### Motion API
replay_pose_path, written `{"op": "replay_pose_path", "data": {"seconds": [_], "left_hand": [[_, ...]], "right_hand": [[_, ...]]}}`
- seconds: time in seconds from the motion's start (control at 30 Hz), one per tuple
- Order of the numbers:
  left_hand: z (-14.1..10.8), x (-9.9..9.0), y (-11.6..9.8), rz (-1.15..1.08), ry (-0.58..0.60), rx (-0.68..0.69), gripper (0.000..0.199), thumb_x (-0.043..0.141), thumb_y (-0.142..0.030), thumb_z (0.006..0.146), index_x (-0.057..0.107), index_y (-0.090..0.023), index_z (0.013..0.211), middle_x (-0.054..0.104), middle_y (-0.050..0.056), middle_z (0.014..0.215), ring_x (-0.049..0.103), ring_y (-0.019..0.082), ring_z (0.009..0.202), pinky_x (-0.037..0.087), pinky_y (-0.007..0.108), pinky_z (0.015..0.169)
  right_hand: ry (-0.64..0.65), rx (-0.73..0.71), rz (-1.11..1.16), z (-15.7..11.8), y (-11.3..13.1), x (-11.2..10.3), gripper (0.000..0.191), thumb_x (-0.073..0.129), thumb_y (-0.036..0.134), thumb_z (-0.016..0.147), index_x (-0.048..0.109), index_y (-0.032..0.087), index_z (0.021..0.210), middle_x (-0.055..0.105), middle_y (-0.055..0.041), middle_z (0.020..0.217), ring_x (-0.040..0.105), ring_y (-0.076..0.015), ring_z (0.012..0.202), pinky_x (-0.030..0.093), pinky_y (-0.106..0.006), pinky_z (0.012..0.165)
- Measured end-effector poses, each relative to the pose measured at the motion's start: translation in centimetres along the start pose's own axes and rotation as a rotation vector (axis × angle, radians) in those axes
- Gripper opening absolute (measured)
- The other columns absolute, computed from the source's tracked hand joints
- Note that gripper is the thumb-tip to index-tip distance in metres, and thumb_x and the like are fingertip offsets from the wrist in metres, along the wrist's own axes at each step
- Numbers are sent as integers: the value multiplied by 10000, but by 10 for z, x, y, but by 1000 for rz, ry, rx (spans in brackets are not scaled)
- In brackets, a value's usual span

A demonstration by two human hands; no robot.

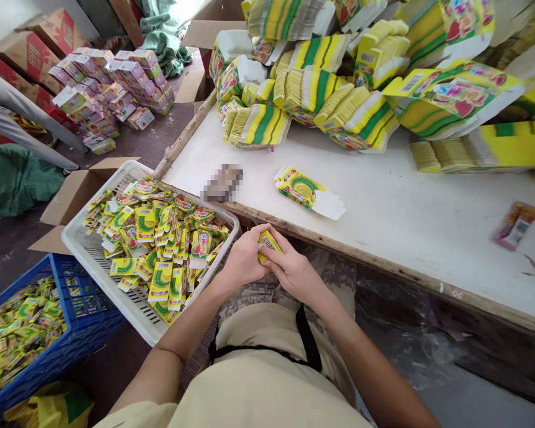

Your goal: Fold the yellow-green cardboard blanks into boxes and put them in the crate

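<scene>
Above my lap, near the table's front edge, my left hand (246, 255) and my right hand (296, 270) are closed together around a small yellow carton (268, 242). A barcode shows on its upward face; the fingers cover the rest. Just beyond my hands, a flattened yellow-green carton (307, 189) lies on the white table (383, 205) with its white flaps sticking out. To the left of my hands, a white plastic basket (136, 318) is heaped with similar small yellow cartons (161, 279).
Stacks of flat yellow cartons (256, 126) crowd the table's far side. A pixelated object (224, 182) lies by the front edge, a purple packet (516, 226) at right. A blue crate (87, 297), pink boxes (136, 77) and a person's legs (22, 116) are left.
</scene>
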State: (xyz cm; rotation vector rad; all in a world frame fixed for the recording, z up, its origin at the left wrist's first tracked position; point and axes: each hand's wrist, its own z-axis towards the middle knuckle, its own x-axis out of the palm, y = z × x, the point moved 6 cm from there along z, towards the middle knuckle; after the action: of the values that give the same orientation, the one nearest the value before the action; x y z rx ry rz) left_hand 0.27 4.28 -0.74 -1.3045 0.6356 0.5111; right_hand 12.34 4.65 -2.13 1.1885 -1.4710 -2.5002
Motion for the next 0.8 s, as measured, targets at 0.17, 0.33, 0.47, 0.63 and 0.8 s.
{"op": "replay_pose_path", "data": {"seconds": [0.17, 0.33, 0.47, 0.63, 0.8], "left_hand": [[0, 4, -3, 18, 7, 49, 706, 594, -109, 643, 433, -150, 1330, 604, 152, 1280, 610, 290, 1148, 514, 440, 969], [1, 3, -5, 22, -7, 80, 679, 590, -119, 654, 437, -134, 1315, 613, 161, 1264, 617, 289, 1143, 519, 435, 962], [2, 3, -5, 10, -5, 77, 683, 593, -127, 650, 433, -140, 1314, 615, 153, 1259, 624, 283, 1128, 524, 424, 953], [2, 3, -6, -20, -4, 96, 700, 590, -119, 645, 427, -143, 1326, 606, 151, 1283, 617, 282, 1140, 519, 427, 967], [2, 4, -6, -36, -13, 115, 728, 584, -101, 630, 420, -159, 1337, 591, 143, 1312, 607, 278, 1162, 513, 431, 985]], "right_hand": [[-45, 27, 19, 1, 1, -4, 322, 502, 218, 950, 667, 259, 1222, 424, -90, 1539, 494, -267, 1356, 494, -443, 1067], [-73, 20, 26, 2, 2, -7, 289, 502, 216, 945, 692, 229, 1163, 459, -110, 1513, 515, -271, 1338, 509, -436, 1050], [-82, 26, 37, 2, 1, -7, 278, 505, 239, 950, 696, 243, 1152, 478, -98, 1500, 530, -262, 1324, 515, -425, 1043], [-58, 25, 44, 1, -1, -6, 286, 496, 283, 963, 699, 212, 1152, 424, -134, 1532, 511, -281, 1340, 500, -431, 1054], [-59, 22, 52, 1, -1, -6, 297, 486, 314, 970, 695, 199, 1148, 428, -158, 1523, 505, -286, 1345, 494, -444, 1055]]}}
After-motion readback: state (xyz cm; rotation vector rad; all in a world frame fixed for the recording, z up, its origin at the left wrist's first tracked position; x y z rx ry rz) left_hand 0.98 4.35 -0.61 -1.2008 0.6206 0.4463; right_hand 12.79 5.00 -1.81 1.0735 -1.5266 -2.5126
